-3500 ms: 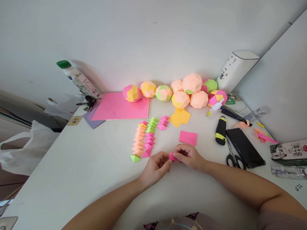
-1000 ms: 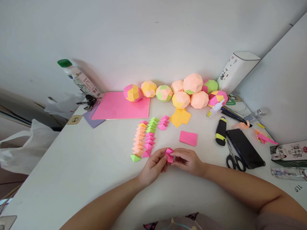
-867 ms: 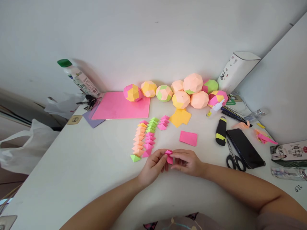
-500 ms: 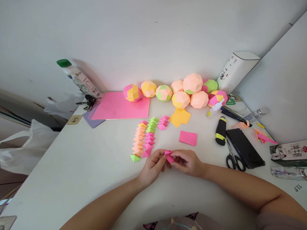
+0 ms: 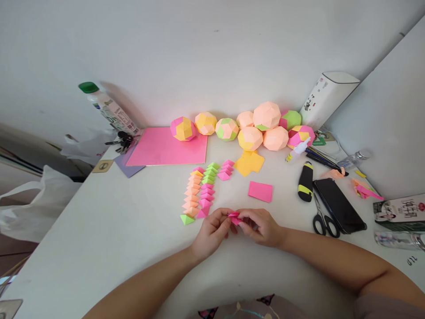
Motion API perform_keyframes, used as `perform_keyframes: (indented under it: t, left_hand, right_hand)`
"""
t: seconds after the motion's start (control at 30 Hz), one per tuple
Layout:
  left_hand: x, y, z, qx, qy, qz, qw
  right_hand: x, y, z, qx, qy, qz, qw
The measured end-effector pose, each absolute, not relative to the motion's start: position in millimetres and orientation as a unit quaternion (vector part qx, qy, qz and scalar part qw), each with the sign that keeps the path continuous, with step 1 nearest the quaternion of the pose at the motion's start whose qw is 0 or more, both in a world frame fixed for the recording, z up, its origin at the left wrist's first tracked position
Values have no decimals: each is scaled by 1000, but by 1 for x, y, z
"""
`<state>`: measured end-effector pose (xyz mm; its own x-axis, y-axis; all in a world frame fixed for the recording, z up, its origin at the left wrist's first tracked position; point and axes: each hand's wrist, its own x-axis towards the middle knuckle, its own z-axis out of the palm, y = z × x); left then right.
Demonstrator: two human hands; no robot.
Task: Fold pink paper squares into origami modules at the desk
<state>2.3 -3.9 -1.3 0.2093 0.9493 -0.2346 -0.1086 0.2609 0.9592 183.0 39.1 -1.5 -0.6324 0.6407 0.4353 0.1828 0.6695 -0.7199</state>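
Note:
My left hand (image 5: 212, 231) and my right hand (image 5: 260, 226) meet over the white table (image 5: 109, 230), both pinching a small folded pink paper piece (image 5: 234, 217) between their fingertips. Just left of my hands lie rows of small folded paper units (image 5: 201, 191) in peach, pink and green. A flat pink paper square (image 5: 260, 191) lies just beyond my right hand. A yellow-orange paper square (image 5: 249, 162) lies farther back.
Several paper polyhedron balls (image 5: 250, 126) line the wall. A big pink sheet (image 5: 166, 147), keys (image 5: 122, 141) and a green-capped bottle (image 5: 108, 108) are back left. Right side: black-yellow marker (image 5: 305, 182), scissors (image 5: 323, 219), black phone (image 5: 340, 204), pens (image 5: 323, 160), white carton (image 5: 327, 97).
The pink piece was turned and folded tighter between my fingertips. Both hands stayed in about the same spot; my right hand shifted slightly left since the oldest frame.

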Motion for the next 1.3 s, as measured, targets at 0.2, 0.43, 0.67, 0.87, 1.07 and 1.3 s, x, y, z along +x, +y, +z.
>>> perform_keyframes:
  t: [0.2,0.43,0.67,0.87,1.07,1.3]
  left_hand:
    - [3,-4,1,463,475,400,632]
    - [4,-4,-1,481,510,394,594]
    - [1,-5,-1,486,493,397,603]
    - [2,-5,0,493,495,396,596]
    - [1,-6,-3,509,493,388,589]
    - [1,-7,-3,542,473,372,587]
  right_hand:
    - [182,39,0,-224,-852,309,358]
    - [182,39,-2,-204,-869,283,352]
    - [182,39,-3,-201,-873,276,348]
    - [183,38,-6,-216,-874,273,340]
    - [183,38,-7,-236,-864,285,341]
    - [185,37,-8,-264,-821,348,368]
